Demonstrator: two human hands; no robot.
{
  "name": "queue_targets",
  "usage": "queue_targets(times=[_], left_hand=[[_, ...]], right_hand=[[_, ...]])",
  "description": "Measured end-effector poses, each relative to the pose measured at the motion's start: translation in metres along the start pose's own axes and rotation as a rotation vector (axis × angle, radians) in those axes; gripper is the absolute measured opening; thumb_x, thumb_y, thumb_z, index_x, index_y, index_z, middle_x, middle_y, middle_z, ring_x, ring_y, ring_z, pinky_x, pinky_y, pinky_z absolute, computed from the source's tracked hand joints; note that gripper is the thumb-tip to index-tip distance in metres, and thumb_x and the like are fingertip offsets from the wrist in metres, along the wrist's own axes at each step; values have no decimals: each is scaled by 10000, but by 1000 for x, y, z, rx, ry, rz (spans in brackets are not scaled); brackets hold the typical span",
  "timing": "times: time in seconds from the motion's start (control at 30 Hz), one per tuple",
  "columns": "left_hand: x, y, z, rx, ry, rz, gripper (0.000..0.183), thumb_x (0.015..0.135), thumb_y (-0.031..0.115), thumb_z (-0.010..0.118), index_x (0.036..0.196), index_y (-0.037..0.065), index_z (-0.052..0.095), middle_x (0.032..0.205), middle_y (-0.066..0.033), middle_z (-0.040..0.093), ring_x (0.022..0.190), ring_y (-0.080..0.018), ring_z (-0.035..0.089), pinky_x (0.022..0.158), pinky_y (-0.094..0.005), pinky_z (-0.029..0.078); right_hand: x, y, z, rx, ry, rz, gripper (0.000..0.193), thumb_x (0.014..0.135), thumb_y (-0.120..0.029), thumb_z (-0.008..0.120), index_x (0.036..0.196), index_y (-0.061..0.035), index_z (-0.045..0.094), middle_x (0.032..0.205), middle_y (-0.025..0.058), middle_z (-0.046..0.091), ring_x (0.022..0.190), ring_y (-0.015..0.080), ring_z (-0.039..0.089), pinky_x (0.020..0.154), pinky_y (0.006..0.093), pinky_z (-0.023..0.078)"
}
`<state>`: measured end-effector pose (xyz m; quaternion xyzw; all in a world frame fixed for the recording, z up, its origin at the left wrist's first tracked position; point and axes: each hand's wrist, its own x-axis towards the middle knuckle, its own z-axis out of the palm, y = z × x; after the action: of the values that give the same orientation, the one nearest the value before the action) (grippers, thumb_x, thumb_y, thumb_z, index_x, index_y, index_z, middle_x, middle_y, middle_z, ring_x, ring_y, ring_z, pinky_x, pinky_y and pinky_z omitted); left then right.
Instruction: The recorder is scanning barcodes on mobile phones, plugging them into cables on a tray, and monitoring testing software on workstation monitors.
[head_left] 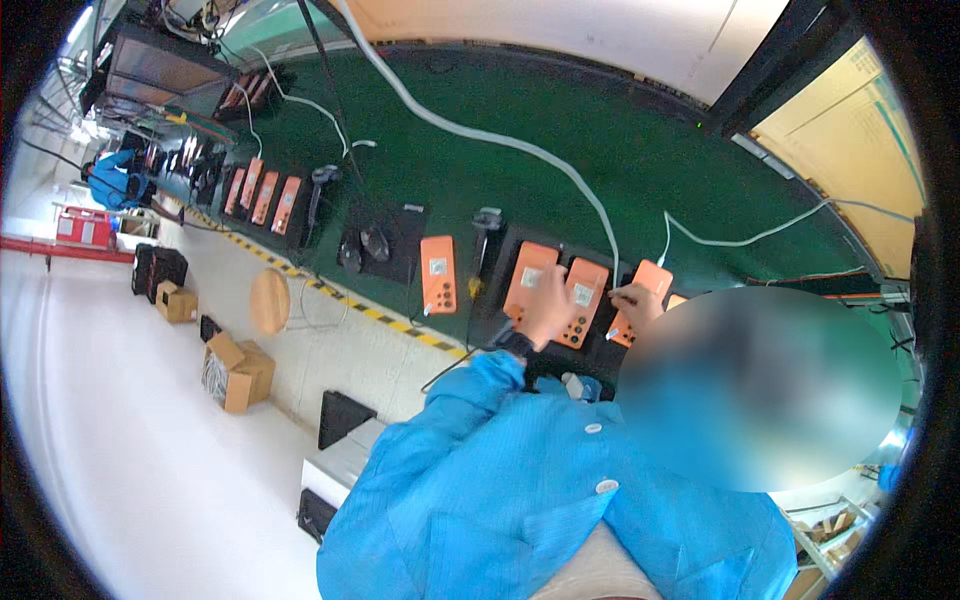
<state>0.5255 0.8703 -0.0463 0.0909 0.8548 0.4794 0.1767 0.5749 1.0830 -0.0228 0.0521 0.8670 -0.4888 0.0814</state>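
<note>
Two orange phone-like devices with pale square labels and dark round spots lie side by side in front of me: a left one and a right one. My left hand is over the gap between them, covering part of the left one. Its fingers look stretched out, though slightly blurred, and seem to hold nothing. Beside the right device, my right hand pinches what appears to be the lower end of a thick white cable. Below that hand lies another orange device, with a thin white cable at its top.
Further left on the green bench are another orange device, a black handheld scanner and a dark mat. More orange devices stand in a row beyond. A co-worker in blue is far left; a round stool stands beside the bench.
</note>
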Motion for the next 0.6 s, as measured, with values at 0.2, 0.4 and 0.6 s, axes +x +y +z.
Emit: queue_targets(times=[0.2, 0.4, 0.6], left_hand=[[-26, 19, 69, 451, 245, -42, 680, 778, 212, 641, 1299, -81, 316, 1283, -303, 338, 1151, -449, 384, 914, -502, 378], [-12, 10, 57, -321, 161, -222, 505, 791, 217, 671, 1174, -37, 460, 968, -207, 597, 891, -392, 569, 769, -433, 457], [-27, 7, 26, -476, -103, 16, 289, 868, 134, 629, 1106, -21, 576, 969, -97, 657, 877, -145, 617, 761, -283, 480]], right_hand=[[-5, 8, -8, 227, 24, 157, 241, 846, -118, 642, 1001, 67, 652, 812, 80, 667, 746, 94, 594, 692, 267, 490], [-2, 8, -11, 339, 66, 166, 242, 866, -124, 638, 1046, 38, 659, 854, 74, 687, 800, 118, 632, 711, 259, 501], [14, -11, -18, 376, 75, -83, 239, 879, -137, 626, 1038, 38, 659, 978, 103, 688, 905, 151, 639, 805, 278, 497]])
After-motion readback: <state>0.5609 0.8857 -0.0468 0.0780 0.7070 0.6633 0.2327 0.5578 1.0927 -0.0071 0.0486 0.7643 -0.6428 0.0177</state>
